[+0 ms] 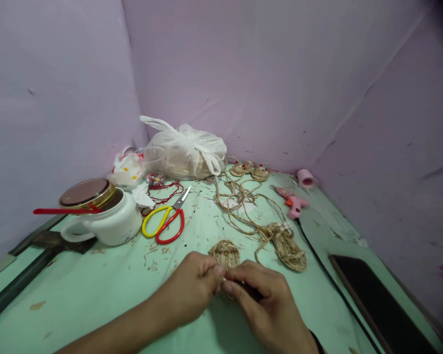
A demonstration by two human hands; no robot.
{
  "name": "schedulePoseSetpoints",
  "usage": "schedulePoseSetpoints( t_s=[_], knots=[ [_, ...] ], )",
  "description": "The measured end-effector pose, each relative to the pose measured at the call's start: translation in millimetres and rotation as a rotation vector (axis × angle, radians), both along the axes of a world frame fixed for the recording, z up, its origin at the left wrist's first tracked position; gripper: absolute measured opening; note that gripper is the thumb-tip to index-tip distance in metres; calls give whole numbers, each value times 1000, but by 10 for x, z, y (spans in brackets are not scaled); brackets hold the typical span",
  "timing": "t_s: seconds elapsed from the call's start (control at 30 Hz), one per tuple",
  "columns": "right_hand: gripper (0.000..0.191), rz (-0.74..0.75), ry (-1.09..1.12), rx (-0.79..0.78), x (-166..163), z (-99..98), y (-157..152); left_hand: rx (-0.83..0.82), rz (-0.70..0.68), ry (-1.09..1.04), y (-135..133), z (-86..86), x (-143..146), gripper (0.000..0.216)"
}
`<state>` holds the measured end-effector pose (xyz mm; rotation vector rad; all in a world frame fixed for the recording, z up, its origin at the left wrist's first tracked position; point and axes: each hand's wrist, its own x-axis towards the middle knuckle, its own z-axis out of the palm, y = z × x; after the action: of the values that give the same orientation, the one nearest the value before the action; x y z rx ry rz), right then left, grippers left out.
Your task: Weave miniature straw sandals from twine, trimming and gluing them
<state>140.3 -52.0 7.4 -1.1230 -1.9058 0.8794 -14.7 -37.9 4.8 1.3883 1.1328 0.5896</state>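
Both my hands meet low in the middle over a small woven jute piece [225, 253]. My left hand [192, 290] pinches its near edge with closed fingers. My right hand [268, 302] presses against it from the right, fingers curled on the same piece. A finished little jute sandal [290, 250] lies just right of the hands, joined to loose jute twine [239, 204] that runs back across the green table [96, 290].
Yellow-and-red scissors [165, 222] lie left of centre, beside a white mug [112, 223] with a gold lid. A tied plastic bag [186, 150] sits at the back. A pink glue gun [291, 201] with its black cord and a dark phone [376, 300] lie to the right.
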Motion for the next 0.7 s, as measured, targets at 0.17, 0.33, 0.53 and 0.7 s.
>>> schedulePoseSetpoints(
  t_s=[0.17, 0.33, 0.53, 0.7],
  knots=[
    [15, 45, -147, 197, 124, -146, -103, 133, -75, 250, -158, -143, 62, 37],
    [15, 44, -318, 358, 145, -258, -107, 50, -110, 155, -152, -130, 69, 41],
    [15, -234, -98, 72, 201, -161, -27, -29, 139, 312, 138, 13, -105, 41],
    [22, -405, 79, -358, 284, -200, 134, -40, 135, 499, 231, -30, -89, 38]
  ],
)
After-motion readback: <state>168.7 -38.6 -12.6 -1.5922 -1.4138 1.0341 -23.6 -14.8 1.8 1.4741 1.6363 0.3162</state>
